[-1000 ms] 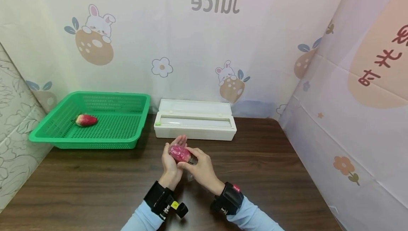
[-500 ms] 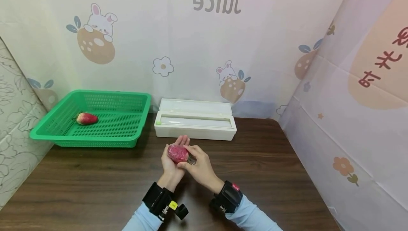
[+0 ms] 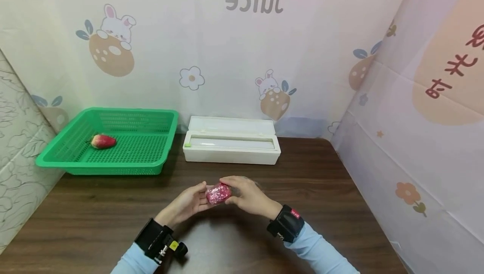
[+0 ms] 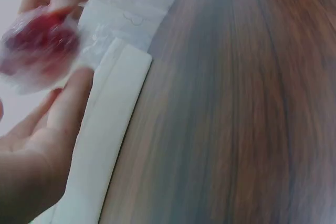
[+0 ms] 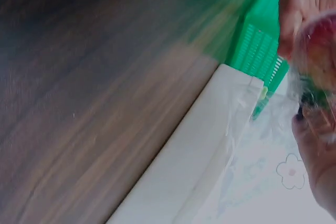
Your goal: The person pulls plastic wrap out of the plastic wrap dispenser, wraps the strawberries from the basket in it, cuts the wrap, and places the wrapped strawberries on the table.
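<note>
One film-wrapped fruit [image 3: 218,193] is held above the tabletop [image 3: 321,169], your right grip [image 3: 247,196] pinching one end, your left grip [image 3: 189,203] loosely extended against the other; probably light, slick and bruisable, so cradle its sides gently.

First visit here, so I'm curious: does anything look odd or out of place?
Yes: the word "Juice" on the backdrop reads backwards, as in a mirror. Otherwise nothing stands out: I see no spill, and the film-wrapped red thing between the left hand and right hand shows no plain damage.
</note>
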`<state>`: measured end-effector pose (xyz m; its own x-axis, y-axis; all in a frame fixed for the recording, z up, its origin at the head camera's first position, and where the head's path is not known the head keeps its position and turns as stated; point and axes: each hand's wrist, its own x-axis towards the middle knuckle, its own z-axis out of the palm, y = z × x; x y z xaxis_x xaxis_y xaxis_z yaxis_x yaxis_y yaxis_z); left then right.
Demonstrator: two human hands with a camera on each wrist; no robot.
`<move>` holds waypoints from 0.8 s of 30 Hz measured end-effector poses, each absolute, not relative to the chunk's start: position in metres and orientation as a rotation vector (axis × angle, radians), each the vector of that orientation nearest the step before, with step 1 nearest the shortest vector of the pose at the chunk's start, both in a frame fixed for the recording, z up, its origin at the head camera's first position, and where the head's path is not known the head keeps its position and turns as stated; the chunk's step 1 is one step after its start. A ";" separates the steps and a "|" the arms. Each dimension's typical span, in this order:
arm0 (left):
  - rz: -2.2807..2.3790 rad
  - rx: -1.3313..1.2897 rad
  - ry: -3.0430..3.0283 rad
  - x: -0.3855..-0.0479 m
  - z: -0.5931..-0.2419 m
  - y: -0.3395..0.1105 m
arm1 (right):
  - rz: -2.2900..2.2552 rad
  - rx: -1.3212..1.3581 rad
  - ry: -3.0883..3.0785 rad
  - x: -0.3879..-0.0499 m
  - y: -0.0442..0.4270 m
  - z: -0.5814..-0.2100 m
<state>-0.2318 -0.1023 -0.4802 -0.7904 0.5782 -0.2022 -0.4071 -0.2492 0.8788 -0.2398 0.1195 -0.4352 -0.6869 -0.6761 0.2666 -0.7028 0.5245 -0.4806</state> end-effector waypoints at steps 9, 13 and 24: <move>1.841 0.414 1.383 -0.234 -0.481 -0.107 | 0.825 1.528 -2.828 -0.249 0.126 -0.426; 1.805 0.449 1.431 -0.234 -0.481 -0.099 | 0.800 1.588 -2.872 -0.251 0.127 -0.421; 1.927 0.348 1.586 -0.222 -0.479 -0.086 | 1.334 0.797 -2.841 -0.280 0.151 -0.417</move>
